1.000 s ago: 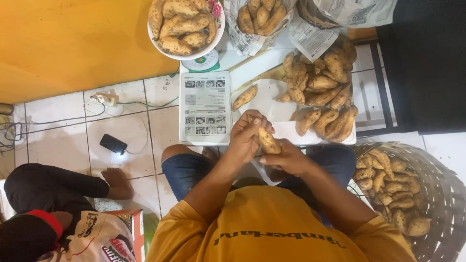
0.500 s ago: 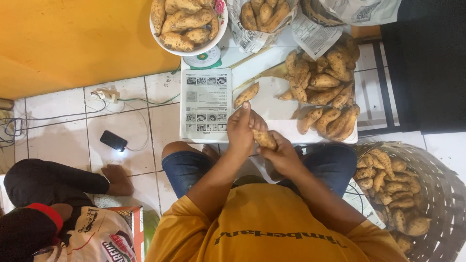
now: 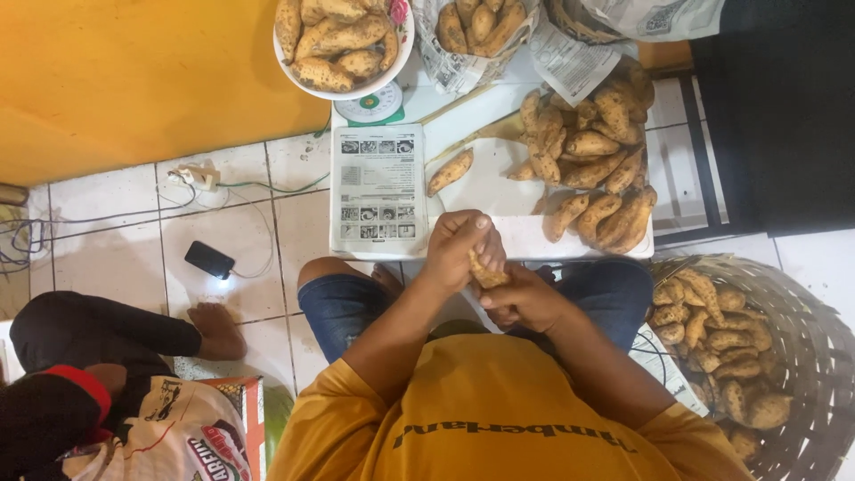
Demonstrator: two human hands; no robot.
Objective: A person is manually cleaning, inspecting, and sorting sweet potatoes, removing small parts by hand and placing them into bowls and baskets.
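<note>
I'm seeing both hands gripping one tuber (image 3: 486,270). The left hand (image 3: 459,247) is wrapping curled fingers over it; the right hand (image 3: 525,298) is cupping it beneath.

A pile of tubers (image 3: 597,169) lies on the board (image 3: 499,191), newspaper (image 3: 378,189) to its left, basket (image 3: 802,356) right; the bowl (image 3: 343,44) probably sits on a scale (image 3: 372,105).

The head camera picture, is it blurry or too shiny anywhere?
In the head view, mostly sharp under even indoor light; the left hand and right hand around the sweet potato look slightly soft; the phone throws a small bright glare on the floor tiles; shadows are faint.
</note>
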